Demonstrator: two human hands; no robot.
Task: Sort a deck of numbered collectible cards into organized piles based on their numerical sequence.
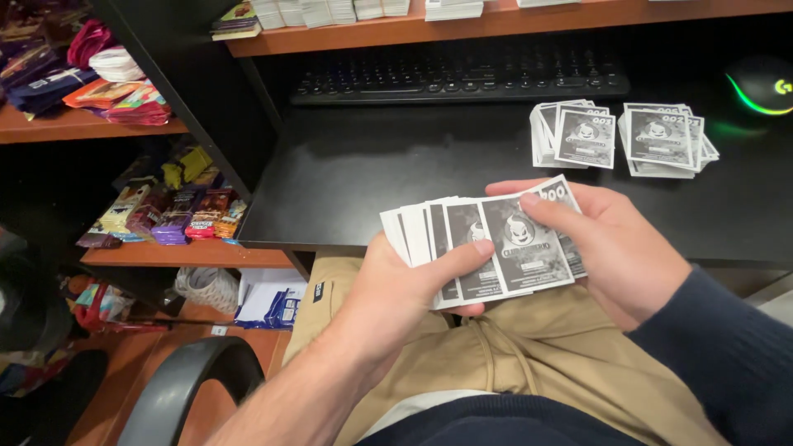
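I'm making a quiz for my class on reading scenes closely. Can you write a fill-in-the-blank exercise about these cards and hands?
1. Both hands, left hand and right hand, hold a fanned batch of black-and-white printed cards above the person's ____.
2. On the black desk lie ____ separate piles of matching cards.
3. The black keyboard sits ____ a wooden shelf.
4. The computer mouse glows ____.

Missing words: lap; two; under; green

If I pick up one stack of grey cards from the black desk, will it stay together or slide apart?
The card stacks on the desk already lie skewed, so they probably slide apart easily. The fanned cards in both hands look thin, likely light and bendable.
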